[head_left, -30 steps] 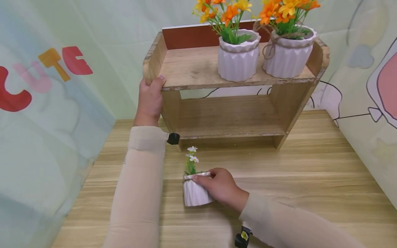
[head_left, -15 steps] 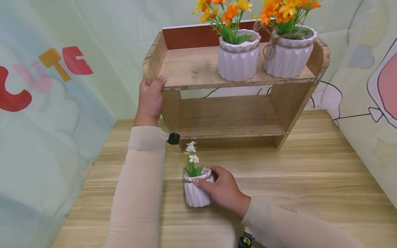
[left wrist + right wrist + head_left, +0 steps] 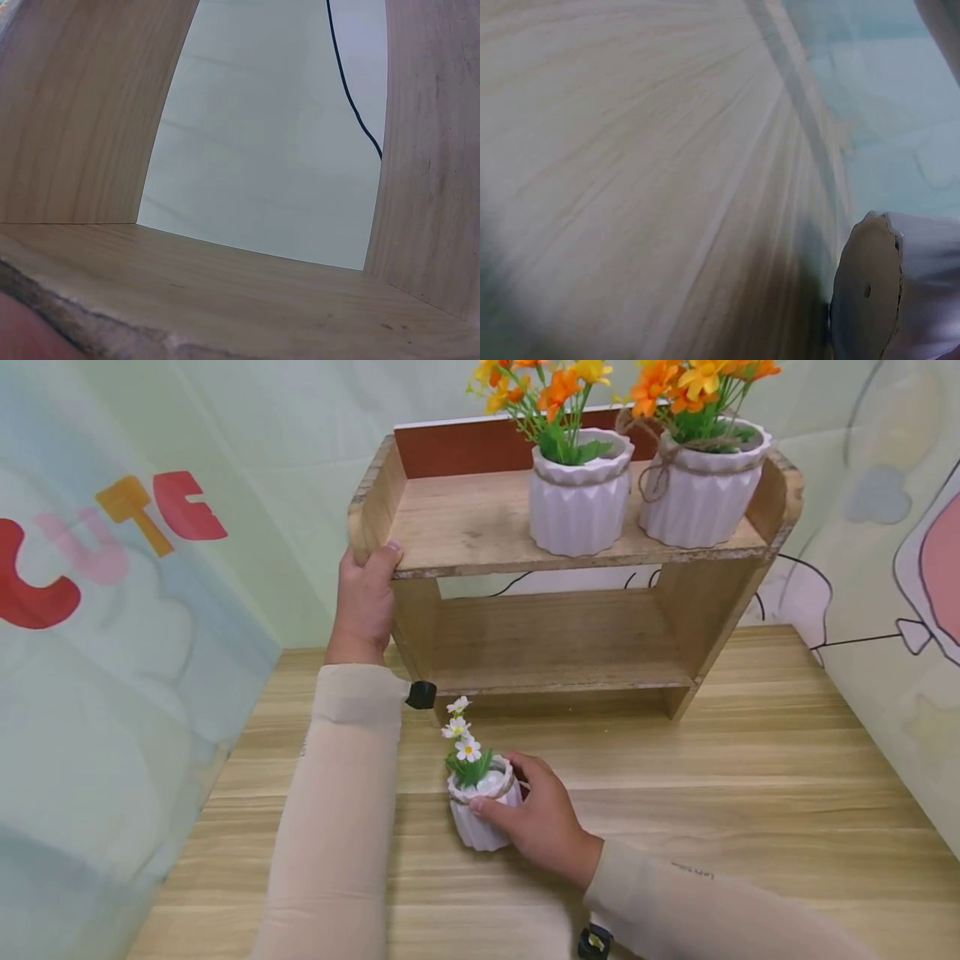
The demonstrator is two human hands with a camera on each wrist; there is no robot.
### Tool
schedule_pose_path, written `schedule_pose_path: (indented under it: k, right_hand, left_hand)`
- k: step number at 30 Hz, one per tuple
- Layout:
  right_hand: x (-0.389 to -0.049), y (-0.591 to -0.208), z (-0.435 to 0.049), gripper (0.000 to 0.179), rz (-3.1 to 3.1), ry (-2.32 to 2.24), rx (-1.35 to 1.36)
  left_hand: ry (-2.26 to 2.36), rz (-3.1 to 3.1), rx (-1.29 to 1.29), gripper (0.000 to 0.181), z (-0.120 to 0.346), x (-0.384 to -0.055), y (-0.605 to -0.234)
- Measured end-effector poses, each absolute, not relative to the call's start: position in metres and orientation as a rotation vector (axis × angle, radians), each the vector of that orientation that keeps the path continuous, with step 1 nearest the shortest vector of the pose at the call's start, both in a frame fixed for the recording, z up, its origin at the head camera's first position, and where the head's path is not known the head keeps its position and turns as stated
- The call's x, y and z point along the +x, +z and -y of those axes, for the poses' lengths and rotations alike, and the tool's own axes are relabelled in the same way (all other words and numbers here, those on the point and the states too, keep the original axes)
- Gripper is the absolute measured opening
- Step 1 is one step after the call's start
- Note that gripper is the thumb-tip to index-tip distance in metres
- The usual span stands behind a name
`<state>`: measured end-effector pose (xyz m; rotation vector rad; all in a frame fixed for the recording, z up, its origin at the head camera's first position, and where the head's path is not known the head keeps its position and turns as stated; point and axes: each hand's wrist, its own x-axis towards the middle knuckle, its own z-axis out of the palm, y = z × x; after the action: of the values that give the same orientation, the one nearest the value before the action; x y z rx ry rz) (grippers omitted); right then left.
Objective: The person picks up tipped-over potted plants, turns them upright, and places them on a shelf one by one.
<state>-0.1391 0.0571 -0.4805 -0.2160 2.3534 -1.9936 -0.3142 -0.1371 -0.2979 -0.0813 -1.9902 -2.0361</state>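
Head view: bright, even, diffuse light; soft shadow on tabletop (image 3: 765, 785) below right hand (image 3: 546, 822), lower shelf (image 3: 555, 639) dimmer. Left wrist: cool cast, boards (image 3: 435, 150) bowed (wide-angle look). Right wrist: hazy, tabletop grain blurred, dark shadow beside pot (image 3: 866, 292), lower-left corner murky.

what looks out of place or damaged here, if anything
The wooden shelf has rough, darkened front edges, unlike its smoother faces, perhaps from wear. The white daisy-like flowers also sit off-centre, at one side of the small white pot in the right hand.

Head view downward, left-wrist view close, shelf (image 3: 558, 643) shared
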Motion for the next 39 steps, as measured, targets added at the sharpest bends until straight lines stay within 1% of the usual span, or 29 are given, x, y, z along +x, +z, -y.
schedule_pose_path:
  k: [9,16,26,39]
  right_hand:
    - [-0.137,-0.487,-0.059,0.069,-2.349,-2.007,-0.270]
    - [-0.132,-0.490,-0.063,0.077,-2.434,-1.887,-0.343]
    - [-0.126,-0.491,-0.069,0.082,-2.396,-1.880,-0.439]
    - [-0.132,-0.500,-0.070,0.086,-2.252,-1.955,-0.457]
  left_hand:
    - [-2.020,2.016,-0.066,0.055,0.138,-0.314,-0.297]
    - [-2.008,2.038,-0.068,0.062,0.139,-0.314,-0.297]
    - [-2.012,2.024,-0.071,0.059,0.137,-0.314,-0.297]
    - [-2.004,2.029,-0.066,0.058,0.137,-0.314,-0.298]
